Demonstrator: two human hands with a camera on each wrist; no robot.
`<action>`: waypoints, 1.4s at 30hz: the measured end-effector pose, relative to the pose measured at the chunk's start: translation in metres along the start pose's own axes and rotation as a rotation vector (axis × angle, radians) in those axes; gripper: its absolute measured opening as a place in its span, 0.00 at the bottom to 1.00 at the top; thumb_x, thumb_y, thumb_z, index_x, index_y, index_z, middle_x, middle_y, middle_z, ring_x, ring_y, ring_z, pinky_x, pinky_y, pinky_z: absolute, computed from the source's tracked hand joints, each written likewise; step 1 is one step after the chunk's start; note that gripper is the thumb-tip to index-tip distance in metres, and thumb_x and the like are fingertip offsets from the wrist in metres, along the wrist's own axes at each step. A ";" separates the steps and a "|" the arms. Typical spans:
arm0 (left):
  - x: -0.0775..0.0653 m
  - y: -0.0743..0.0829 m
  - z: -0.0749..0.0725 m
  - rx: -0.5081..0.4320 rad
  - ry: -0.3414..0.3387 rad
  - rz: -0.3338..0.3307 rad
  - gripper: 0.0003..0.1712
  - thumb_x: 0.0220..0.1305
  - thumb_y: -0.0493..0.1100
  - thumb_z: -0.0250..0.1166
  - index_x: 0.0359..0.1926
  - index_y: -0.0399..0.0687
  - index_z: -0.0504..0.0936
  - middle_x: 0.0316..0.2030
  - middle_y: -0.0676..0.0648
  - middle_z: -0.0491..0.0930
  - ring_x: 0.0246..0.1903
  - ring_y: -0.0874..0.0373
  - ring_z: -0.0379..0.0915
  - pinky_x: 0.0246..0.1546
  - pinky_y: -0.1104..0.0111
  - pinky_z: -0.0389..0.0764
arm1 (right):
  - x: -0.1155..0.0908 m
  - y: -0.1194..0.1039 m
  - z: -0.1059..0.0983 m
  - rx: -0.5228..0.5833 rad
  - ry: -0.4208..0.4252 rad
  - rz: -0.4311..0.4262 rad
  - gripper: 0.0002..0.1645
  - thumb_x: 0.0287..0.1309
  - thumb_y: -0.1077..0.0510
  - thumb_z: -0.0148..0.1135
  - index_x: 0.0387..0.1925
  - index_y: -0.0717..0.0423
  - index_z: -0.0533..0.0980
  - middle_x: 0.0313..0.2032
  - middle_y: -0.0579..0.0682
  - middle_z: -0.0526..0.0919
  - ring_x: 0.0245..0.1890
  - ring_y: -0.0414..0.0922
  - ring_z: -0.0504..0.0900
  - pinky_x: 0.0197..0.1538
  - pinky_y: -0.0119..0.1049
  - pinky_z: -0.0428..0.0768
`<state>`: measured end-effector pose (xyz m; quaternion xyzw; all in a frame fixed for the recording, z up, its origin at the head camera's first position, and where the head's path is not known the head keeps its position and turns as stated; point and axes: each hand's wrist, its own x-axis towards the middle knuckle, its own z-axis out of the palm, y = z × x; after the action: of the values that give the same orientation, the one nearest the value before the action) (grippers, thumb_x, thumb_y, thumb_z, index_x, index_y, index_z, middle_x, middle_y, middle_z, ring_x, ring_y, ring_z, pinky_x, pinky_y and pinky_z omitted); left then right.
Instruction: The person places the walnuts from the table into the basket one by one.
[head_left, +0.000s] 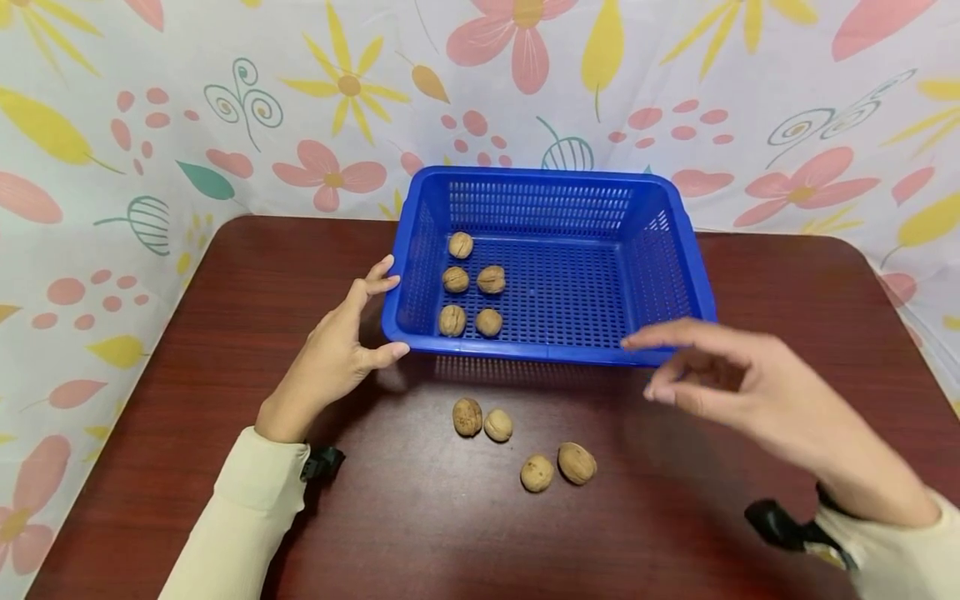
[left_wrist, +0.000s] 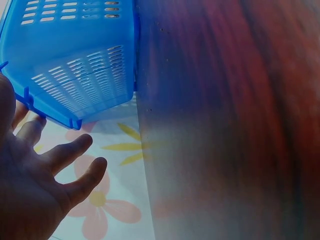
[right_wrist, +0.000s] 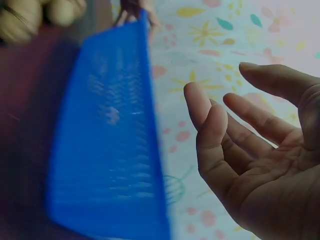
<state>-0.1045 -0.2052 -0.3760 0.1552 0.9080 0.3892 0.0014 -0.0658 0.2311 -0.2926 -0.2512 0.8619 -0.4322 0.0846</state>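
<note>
My left hand rests against the left end of a blue plastic basket, its thumb at the front rim and fingertips at the side rim. In the left wrist view its fingers are spread and fairly straight. Inside the basket, several walnuts lie in rough rows toward the left. My right hand hovers over the basket's front right corner, fingers loosely bent and holding nothing. On the table in front are two pairs of walnuts, one pair left of the other.
A dark reddish wooden table carries everything. Behind it and along the left hangs a white cloth printed with flowers and leaves, close to the basket's back rim. Black straps circle both wrists over cream sleeves.
</note>
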 end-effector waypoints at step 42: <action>0.000 0.001 -0.001 0.003 0.001 -0.004 0.48 0.63 0.52 0.77 0.77 0.50 0.62 0.84 0.61 0.49 0.81 0.46 0.54 0.71 0.38 0.66 | -0.041 0.049 0.115 0.594 -0.153 0.169 0.25 0.63 0.74 0.62 0.62 0.68 0.75 0.28 0.58 0.88 0.28 0.39 0.87 0.28 0.37 0.84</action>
<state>-0.1042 -0.2056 -0.3745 0.1531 0.9089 0.3878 0.0012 -0.0067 0.1960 -0.4045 -0.1750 0.7068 -0.6364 0.2544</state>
